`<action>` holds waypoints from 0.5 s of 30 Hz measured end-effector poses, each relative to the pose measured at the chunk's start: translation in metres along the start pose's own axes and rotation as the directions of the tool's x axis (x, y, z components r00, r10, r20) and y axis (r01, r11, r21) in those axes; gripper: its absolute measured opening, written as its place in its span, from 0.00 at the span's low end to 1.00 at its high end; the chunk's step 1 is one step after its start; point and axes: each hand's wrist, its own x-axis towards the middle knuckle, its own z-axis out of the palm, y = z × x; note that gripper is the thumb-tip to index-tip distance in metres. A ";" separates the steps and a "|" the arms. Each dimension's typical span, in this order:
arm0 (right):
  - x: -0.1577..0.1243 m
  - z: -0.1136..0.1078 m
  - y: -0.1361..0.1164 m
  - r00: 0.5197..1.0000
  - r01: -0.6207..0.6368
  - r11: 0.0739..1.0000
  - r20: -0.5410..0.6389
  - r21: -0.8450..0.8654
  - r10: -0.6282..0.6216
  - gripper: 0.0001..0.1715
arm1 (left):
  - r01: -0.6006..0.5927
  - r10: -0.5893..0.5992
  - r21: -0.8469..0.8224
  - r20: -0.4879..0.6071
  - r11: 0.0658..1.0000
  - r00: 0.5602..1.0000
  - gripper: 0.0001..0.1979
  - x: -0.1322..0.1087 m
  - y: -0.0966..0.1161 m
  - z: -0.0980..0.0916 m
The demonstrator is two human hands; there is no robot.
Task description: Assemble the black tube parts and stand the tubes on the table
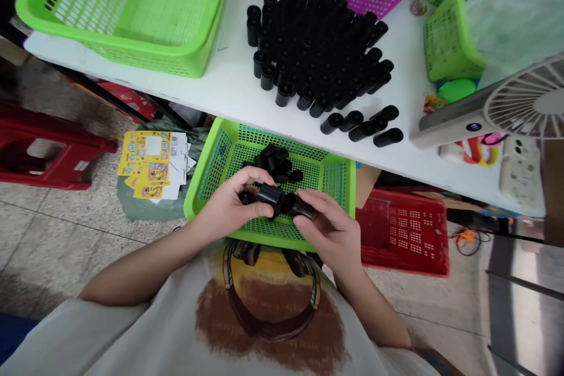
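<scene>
The curled left hand (227, 207) grips a black tube (269, 195), the curled right hand (328, 226) a second tube (303, 207), end to end above a green basket (215, 165).

Speckled tile floor (66, 241) beneath a white table (233, 53), red plastic stool (57, 173) at left.

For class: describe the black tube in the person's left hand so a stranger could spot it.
Below the white table sits a green mesh basket. Above it, the person's left hand grips a short black tube. Unlike the tubes heaped in the basket, it is held up, beside another tube in the right hand.
</scene>
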 end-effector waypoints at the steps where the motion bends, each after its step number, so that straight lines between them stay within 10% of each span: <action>1: 0.001 0.000 0.000 1.000 0.010 1.000 0.011 -0.002 -0.010 0.21 | -0.004 0.004 0.000 0.004 1.000 1.000 0.24 0.000 -0.001 0.000; 10: 0.009 0.004 0.005 0.949 0.157 0.965 0.303 -0.210 -0.088 0.33 | -0.046 0.008 0.302 0.125 0.952 0.992 0.21 -0.011 -0.004 0.001; 15: 0.040 0.000 0.008 0.861 0.422 0.847 0.434 -0.323 -0.264 0.33 | 0.022 -0.036 0.120 0.115 0.992 0.993 0.31 -0.010 -0.017 -0.011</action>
